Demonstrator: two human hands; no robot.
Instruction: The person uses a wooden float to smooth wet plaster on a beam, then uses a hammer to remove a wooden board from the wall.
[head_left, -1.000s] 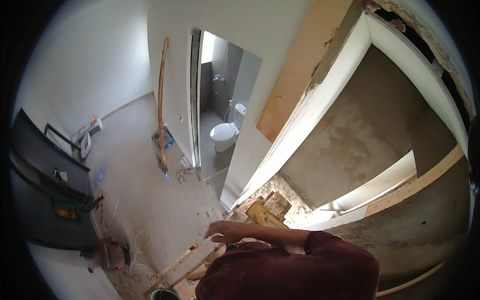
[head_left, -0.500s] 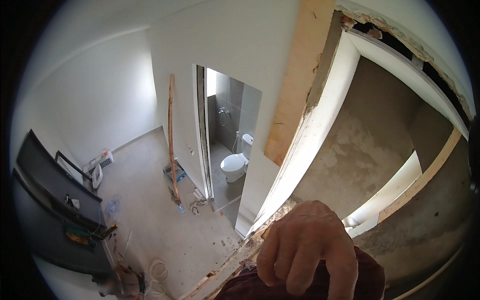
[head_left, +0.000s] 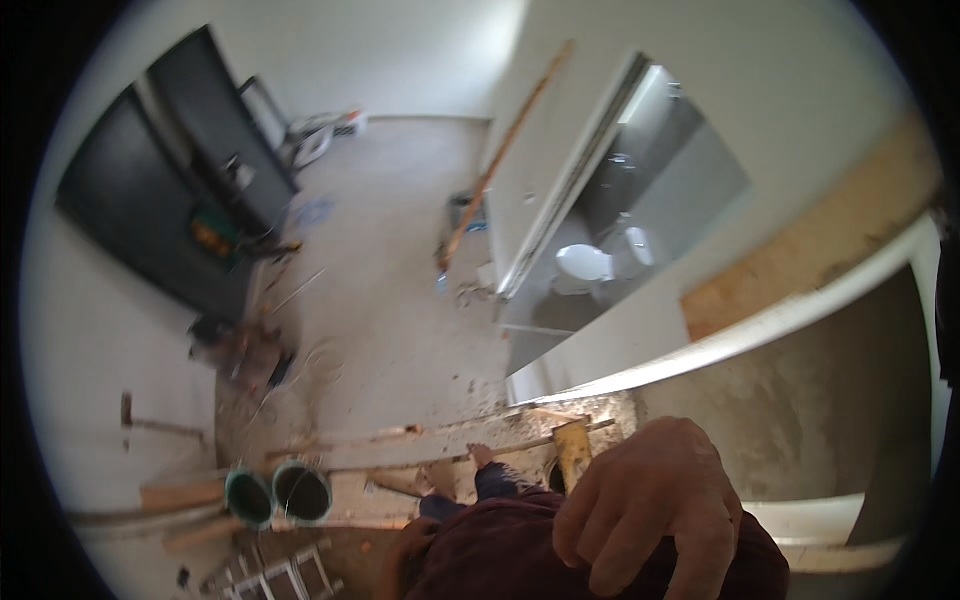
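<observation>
My right hand [head_left: 650, 510] is large and close in the lower right, back of the hand up. Its fingers are bent down and drawn together; whatever they might hold is hidden beneath them. It overlaps my dark maroon shirt [head_left: 490, 550]. Low beside the left side of the shirt, part of my left hand [head_left: 402, 552] hangs, dim and blurred, its fingers not distinct. Below the shirt, bare feet [head_left: 480, 455] show on the debris-strewn doorway floor, next to a yellowish wooden block [head_left: 572, 452].
Two greenish buckets [head_left: 250, 498] stand at lower left by planks. Dark door panels [head_left: 150, 200] lean on the left wall, with a tool pile [head_left: 245, 355] nearby. A long wooden pole [head_left: 510, 150] leans by the bathroom doorway, where a toilet [head_left: 585, 265] shows. A white frame [head_left: 760, 325] stands right.
My view has swung right and down: the room has shifted rightward, and buckets, feet and my left hand have come in. My right hand keeps its bent-finger shape, slightly farther right.
</observation>
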